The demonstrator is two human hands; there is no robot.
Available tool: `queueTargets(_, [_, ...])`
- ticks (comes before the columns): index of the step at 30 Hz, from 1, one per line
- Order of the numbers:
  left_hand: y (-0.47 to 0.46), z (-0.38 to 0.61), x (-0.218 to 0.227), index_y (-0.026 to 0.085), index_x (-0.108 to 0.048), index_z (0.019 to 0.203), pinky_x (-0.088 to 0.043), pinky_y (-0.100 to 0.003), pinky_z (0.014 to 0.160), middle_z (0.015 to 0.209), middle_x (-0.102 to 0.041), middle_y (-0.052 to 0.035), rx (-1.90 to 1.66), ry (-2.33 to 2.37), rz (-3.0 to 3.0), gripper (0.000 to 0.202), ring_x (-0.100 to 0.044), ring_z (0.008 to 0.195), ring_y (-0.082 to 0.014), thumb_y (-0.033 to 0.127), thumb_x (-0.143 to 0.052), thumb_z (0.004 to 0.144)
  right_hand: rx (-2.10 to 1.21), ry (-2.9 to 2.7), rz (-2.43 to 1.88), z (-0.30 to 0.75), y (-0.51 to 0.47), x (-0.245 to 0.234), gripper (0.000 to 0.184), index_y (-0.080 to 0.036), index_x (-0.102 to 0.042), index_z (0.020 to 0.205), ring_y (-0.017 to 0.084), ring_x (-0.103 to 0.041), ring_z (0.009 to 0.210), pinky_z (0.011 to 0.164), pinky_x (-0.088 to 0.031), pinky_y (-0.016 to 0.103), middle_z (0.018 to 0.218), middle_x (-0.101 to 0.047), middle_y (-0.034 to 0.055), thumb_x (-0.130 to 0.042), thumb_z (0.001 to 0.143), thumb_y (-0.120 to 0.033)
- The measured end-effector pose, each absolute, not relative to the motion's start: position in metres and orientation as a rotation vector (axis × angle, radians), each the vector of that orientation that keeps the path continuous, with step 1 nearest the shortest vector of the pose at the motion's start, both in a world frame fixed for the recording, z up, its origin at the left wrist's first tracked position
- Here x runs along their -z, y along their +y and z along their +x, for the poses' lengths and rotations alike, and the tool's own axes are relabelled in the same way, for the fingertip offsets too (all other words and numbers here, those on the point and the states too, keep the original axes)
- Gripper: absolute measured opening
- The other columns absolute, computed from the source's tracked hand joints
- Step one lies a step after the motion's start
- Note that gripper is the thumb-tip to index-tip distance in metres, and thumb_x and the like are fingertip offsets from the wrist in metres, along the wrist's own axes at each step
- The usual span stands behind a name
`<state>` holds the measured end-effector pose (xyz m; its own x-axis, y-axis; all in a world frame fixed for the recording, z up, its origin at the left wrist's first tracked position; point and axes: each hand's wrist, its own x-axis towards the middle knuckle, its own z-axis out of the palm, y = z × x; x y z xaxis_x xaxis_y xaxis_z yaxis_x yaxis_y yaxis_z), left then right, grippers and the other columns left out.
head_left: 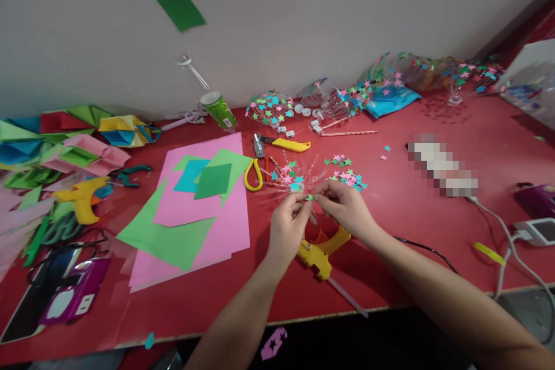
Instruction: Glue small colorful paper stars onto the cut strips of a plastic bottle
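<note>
Bare forearms (249, 306) cross desk's (411, 231) near edge. Left hand (287, 221) pinches 1 green star (309, 198), thumb against finger, over desk's middle. Right hand (347, 208) fingertips bunched right beside it; can't tell if gripping. Yellow glue gun (318, 257) between forearms, glue stick (347, 296) reaching near edge. Loose stars (348, 177) beyond hands, toward far edge.

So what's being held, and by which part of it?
A small, flat, green paper piece, pinched in the left hand; the exact place of the grip is too small to tell.
</note>
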<state>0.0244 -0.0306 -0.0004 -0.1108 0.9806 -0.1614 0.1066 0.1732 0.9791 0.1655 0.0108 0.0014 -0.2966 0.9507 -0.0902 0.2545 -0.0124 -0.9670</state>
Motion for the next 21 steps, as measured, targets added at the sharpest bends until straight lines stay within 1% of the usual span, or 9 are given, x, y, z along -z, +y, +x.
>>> queueTargets(3, [-0.0302, 0.0251, 0.0003, 0.018, -0.057, 0.089, -0.024, -0.018, 0.036, 0.056, -0.061, 0.0042, -1.113, 1.426, 1.093, 0.026, -0.035, 0.033, -0.0043, 0.043, -0.061, 0.084, -1.320, -1.625, -1.279, 0.1650, 0.0107, 0.0004, 0.013, -0.020, -0.058, 0.080, 0.010, -0.043, 0.045, 0.047, -0.031, 0.022, 0.050, -0.048, -0.0067, -0.053, 0.080, -0.032])
queueTargets(6, [-0.0295, 0.0259, 0.0008, 0.018, -0.055, 0.086, -0.023, -0.018, 0.036, 0.053, -0.059, 0.0050, -1.123, 1.401, 1.076, 0.024, -0.033, 0.032, -0.0040, 0.041, -0.060, 0.085, -1.299, -1.640, -1.260, 0.1640, 0.0103, 0.0022, 0.012, -0.020, -0.058, 0.079, 0.010, -0.046, 0.047, 0.049, -0.032, 0.023, 0.053, -0.050, -0.0056, -0.052, 0.080, -0.031])
queueTargets(13, [-0.0290, 0.0277, -0.0004, 0.018, -0.057, 0.080, -0.030, -0.019, 0.042, 0.048, -0.055, 0.0061, -1.165, 1.436, 1.049, 0.019, -0.044, 0.039, -0.0070, 0.036, -0.060, 0.083, -1.284, -1.637, -1.264, 0.1616, 0.0082, 0.0023, 0.012, -0.019, -0.060, 0.080, 0.010, -0.046, 0.049, 0.049, -0.033, 0.022, 0.054, -0.050, -0.0059, -0.053, 0.081, -0.029])
queueTargets(16, [-0.0292, 0.0283, 0.0022, 0.017, -0.058, 0.080, -0.030, -0.019, 0.042, 0.047, -0.053, 0.0069, -1.201, 1.427, 1.038, 0.016, -0.040, 0.038, -0.0058, 0.033, -0.059, 0.083, -1.289, -1.634, -1.259, 0.1605, 0.0074, 0.0023, 0.013, -0.019, -0.059, 0.080, 0.010, -0.045, 0.048, 0.049, -0.033, 0.022, 0.053, -0.049, -0.0061, -0.053, 0.081, -0.030])
queueTargets(19, [-0.0285, 0.0283, 0.0073, 0.017, -0.061, 0.083, -0.026, -0.018, 0.039, 0.047, -0.051, 0.0077, -1.238, 1.362, 0.997, 0.017, -0.034, 0.036, -0.0044, 0.033, -0.060, 0.083, -1.289, -1.642, -1.257, 0.1601, 0.0067, 0.0019, 0.013, -0.019, -0.059, 0.080, 0.010, -0.046, 0.048, 0.049, -0.034, 0.022, 0.053, -0.050, -0.0060, -0.053, 0.082, -0.030])
queueTargets(21, [-0.0276, 0.0280, 0.0095, 0.016, -0.061, 0.083, -0.023, -0.017, 0.038, 0.047, -0.049, 0.0078, -1.260, 1.330, 0.968, 0.018, -0.034, 0.037, -0.0043, 0.034, -0.062, 0.081, -1.289, -1.648, -1.262, 0.1600, 0.0064, 0.0014, 0.013, -0.019, -0.059, 0.080, 0.010, -0.046, 0.048, 0.049, -0.033, 0.022, 0.052, -0.050, -0.0061, -0.052, 0.082, -0.031])
